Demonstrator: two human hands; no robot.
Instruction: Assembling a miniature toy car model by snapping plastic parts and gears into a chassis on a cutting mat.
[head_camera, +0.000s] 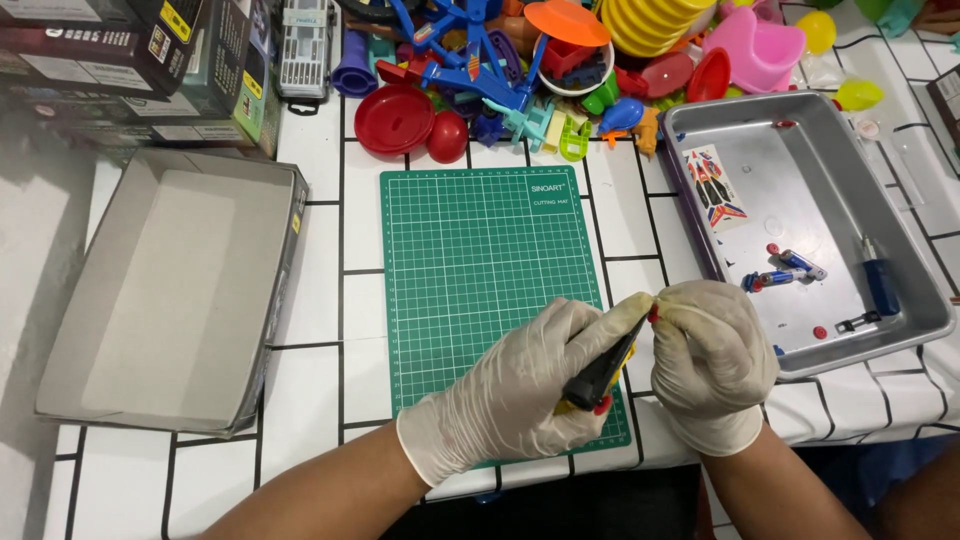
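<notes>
1. Your worktop (320, 290) is white with a black grid of lines, and it fills nearly the whole view; its near edge runs along 6 o'clock, with dark space below it.
2. A green cutting mat (480, 270) lies flat at the centre, its long sides running from 12 to 6 o'clock.
3. Your left hand (520, 390), in a pale glove, sits over the mat's corner at 5 o'clock. Its grip is wrapped round a small black toy part with yellow and red bits (598, 378), which is tilted so its top leans toward 1 o'clock.
4. Your right hand (712, 355), also gloved, is just beside the left at 4 o'clock. Its fingertips are pressed together, pinching a tiny red piece (653, 314) at the upper tip of the toy part, where both hands meet.
5. At 9 o'clock an open grey cardboard box (170, 290) rests on the worktop.
6. At 3 o'clock a metal tray (830, 140) holds a sticker sheet (715, 187), small blue and red parts (785, 270) and a blue-handled tool (880, 280).
7. Along 12 o'clock lies a heap of bright plastic toys (560, 70), touching the tray's far corner.
8. At 10 to 11 o'clock dark printed cartons (130, 60) are stacked behind the grey box.
</notes>
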